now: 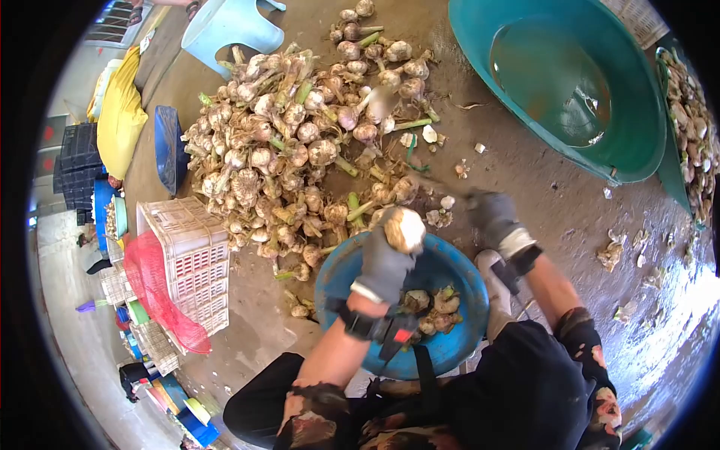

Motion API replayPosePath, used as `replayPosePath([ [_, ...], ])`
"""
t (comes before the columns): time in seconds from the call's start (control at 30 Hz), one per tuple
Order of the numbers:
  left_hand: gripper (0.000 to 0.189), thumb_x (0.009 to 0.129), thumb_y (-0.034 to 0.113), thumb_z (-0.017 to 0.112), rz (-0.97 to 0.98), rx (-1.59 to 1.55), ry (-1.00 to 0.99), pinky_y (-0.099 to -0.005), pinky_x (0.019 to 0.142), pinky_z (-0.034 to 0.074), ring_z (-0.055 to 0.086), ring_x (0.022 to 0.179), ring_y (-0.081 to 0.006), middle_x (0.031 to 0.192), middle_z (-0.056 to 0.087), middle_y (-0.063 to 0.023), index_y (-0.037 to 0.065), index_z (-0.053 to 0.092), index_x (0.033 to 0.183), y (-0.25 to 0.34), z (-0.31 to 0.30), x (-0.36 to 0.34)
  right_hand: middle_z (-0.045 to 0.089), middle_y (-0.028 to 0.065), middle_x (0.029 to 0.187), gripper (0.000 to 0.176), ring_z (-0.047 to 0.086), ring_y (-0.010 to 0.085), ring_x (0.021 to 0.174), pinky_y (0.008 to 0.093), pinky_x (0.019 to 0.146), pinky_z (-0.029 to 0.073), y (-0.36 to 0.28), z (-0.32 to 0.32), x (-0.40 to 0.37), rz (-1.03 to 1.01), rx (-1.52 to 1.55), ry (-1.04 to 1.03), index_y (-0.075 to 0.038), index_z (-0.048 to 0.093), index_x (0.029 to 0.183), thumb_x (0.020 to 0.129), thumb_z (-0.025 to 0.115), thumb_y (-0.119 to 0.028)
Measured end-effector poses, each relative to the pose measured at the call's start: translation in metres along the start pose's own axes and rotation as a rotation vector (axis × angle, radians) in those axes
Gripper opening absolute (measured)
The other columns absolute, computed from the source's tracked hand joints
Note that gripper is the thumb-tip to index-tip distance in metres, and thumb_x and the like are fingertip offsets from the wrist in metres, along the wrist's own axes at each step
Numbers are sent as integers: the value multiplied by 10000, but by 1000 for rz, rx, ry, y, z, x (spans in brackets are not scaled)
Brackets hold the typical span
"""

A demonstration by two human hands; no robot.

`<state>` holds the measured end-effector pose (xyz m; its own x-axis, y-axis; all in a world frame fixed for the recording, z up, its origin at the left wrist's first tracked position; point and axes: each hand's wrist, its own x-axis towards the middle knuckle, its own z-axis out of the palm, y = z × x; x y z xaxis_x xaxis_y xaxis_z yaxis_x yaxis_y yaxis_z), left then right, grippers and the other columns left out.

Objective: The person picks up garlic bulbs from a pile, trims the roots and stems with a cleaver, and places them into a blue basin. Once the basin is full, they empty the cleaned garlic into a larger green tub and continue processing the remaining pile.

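Clamping pale garlic bulb [406,230] in left hand [386,259], over far rim of blue basin [466,281]; holding right hand [495,217] apart, too blurred to tell grip. Probably light, firm, papery-slick: grasp round widest part.

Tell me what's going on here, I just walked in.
A person's gloved left hand holds a pale garlic bulb above a blue basin, where several more bulbs lie. The gloved right hand is out to the side, too blurred to tell what, if anything, it grips. A large heap of garlic sits on the floor just beyond the basin.
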<state>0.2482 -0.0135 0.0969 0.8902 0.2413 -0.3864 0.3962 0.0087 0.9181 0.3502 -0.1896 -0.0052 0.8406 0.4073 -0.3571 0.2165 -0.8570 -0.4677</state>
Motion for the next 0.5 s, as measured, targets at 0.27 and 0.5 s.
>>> replayPosePath([
  [0.27, 331, 785, 373, 558, -8, 1103, -258, -358, 726, 447, 578, 796, -251, 870, 597, -119, 77, 585, 931, 7, -71, 64, 601, 153, 789, 208, 579, 329, 767, 393, 658, 452, 22, -2, -7, 136, 174, -91, -131, 566, 875, 719, 541, -268],
  [0.5, 358, 772, 348, 553, -258, 1447, -634, -392, 746, 430, 539, 888, -337, 972, 569, -175, 45, 575, 962, -26, -83, 141, 607, 147, 769, 234, 587, 301, 738, 366, 640, 448, -1, -7, -3, 106, 344, -263, -94, 576, 850, 700, 571, -274],
])
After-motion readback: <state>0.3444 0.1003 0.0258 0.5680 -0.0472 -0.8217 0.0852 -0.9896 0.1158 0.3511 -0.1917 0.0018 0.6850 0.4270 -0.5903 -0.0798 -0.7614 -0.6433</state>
